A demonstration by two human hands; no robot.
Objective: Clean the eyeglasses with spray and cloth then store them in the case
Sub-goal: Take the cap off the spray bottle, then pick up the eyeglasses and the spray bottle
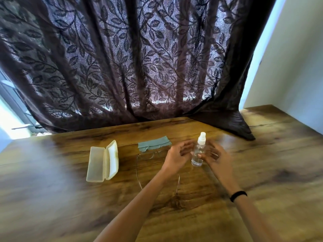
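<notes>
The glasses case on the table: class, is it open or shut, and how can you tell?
Open. The glasses case lies on the wooden table with its lid swung back, both pale inner halves facing up, nothing visible inside.

The counter (174, 203) is brown wood with dark streaks and swirls in the grain. The curtain (122, 58) is dark purple-brown with a pattern of leaves and twisty stems all over it. The case (103, 162) is pale cream. The cloth (154, 143) is soft grey-blue. The spray bottle (198, 151) is see-through with a white top. The wall (297, 67) is white. One wrist wears a black band (238, 196).
</notes>
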